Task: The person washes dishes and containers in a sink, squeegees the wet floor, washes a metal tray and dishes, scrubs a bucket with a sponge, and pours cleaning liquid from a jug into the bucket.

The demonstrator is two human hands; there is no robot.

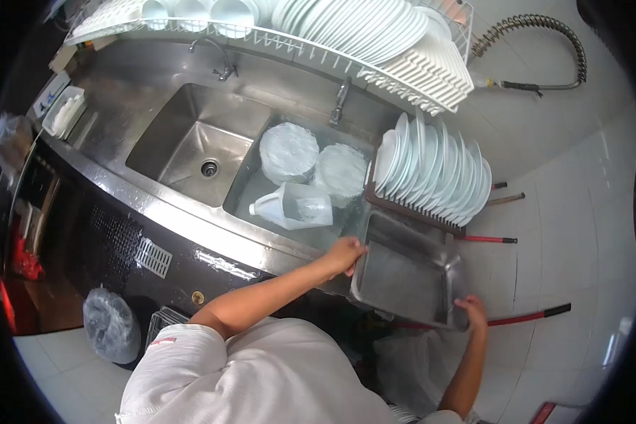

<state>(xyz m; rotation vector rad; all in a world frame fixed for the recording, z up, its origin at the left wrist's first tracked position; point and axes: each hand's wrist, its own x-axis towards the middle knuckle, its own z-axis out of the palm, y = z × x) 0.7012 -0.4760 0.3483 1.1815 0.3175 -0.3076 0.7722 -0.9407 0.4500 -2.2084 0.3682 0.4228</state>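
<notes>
A deep rectangular metal pan [403, 277] is held level beside the right end of the sink, below the plate rack. My left hand [345, 256] is closed on the pan's left rim. Its right end is gripped by my right hand [473, 311], with the fingers at the near corner. The inside of the pan looks wet. Left of the pan, a cut plastic jug [307, 207] lies in the water-filled sink basin [244, 201]. Two round stacks of pale dishes [290, 153] sit in the same water behind the jug.
White plates [431, 166] stand in a brown rack [417, 214] right behind the pan. A wire shelf [311, 49] of dishes hangs over the counter. The left sink basin [208, 134] has an open drain. Red-handled poles [530, 316] lean at the right; a lined bin [111, 328] stands at lower left.
</notes>
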